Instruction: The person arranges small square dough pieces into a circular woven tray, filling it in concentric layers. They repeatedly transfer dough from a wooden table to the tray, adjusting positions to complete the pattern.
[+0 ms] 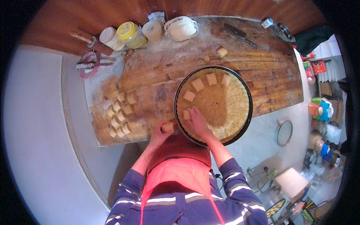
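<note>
My left hand [158, 137] grips a tan block of dough [168, 127] by the table's front edge, just left of a round woven tray [216, 123] with a dark rim. Over the tray's left side, my right hand [199, 123] has its fingers on another dough block [186, 114]; the fingertips partly cover it. Several more blocks, such as this dough piece [198, 85], lie spaced along the tray's upper-left inner edge. To the left, a group of cut dough blocks [121, 116] rests on the floured wooden table [152, 92].
Along the back stand a yellow-lidded jar [130, 35], other tubs [152, 31] and a basin of flour [181, 29]. A scraper [119, 67] lies at left, a cleaver [236, 31] at back right. Two dough scraps [222, 52] sit behind the tray, whose front overhangs the table edge.
</note>
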